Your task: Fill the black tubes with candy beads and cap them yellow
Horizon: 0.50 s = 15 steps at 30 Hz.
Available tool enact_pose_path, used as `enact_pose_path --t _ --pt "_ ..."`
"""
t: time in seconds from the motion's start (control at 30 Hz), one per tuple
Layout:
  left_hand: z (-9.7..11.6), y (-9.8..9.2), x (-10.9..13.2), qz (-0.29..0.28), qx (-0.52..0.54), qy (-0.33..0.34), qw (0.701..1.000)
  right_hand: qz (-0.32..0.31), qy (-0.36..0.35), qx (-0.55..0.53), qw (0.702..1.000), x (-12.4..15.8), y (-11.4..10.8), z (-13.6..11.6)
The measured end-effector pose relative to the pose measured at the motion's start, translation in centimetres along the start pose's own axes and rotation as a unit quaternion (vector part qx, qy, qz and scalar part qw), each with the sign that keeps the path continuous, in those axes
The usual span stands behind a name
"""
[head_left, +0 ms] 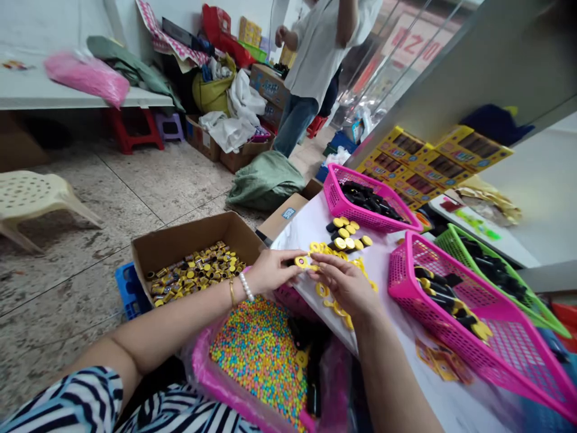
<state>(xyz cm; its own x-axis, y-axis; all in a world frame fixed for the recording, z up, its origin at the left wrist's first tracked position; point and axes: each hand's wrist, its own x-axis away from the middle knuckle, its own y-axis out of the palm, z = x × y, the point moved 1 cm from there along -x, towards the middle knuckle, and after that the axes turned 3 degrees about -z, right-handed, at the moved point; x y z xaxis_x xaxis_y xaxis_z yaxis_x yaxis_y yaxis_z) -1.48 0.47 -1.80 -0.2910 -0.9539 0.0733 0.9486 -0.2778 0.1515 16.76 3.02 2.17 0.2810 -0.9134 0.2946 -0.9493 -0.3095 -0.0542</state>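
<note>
My left hand (273, 269) pinches a small round yellow piece (301, 262) with a reddish centre above the table's edge. Close beside it, the fingers of my right hand (345, 281) are pressed together at the piece's right side; what they grip is too small to make out. Yellow rings (339, 308) lie on the white table (383, 355) under and around my right hand. Behind them stand black pieces with yellow round caps (340, 243). Below my hands, a pink container (205, 355) holds many small coloured balls (259, 355).
A cardboard box (155, 240) of yellow pieces is at left. Pink baskets (399, 270) (331, 186) and a green basket (547, 316) hold black pieces. Yellow boxes (408, 144) are stacked behind. A person (311, 66) stands beyond the table; a stool (36, 192) is far left.
</note>
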Motion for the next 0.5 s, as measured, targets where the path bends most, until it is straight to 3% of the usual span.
enact_pose_path --t 0.1,0.23,0.37,0.5 --pt "0.3 -0.1 0.1 0.012 -0.127 0.054 0.99 -0.03 0.013 -0.003 0.999 -0.2 -0.4 -0.4" --pt "1.1 -0.3 0.2 0.031 -0.263 0.146 0.953 -0.085 0.033 0.012 0.996 -2.1 0.6 -1.6" --pt "1.2 -0.3 0.1 0.033 -0.269 0.132 0.953 -0.139 0.079 0.096 0.982 -3.4 1.9 -3.1" --pt "0.5 -0.1 0.0 0.061 -0.204 0.114 0.97 -0.12 0.061 0.256 0.957 -3.2 2.1 -4.0"
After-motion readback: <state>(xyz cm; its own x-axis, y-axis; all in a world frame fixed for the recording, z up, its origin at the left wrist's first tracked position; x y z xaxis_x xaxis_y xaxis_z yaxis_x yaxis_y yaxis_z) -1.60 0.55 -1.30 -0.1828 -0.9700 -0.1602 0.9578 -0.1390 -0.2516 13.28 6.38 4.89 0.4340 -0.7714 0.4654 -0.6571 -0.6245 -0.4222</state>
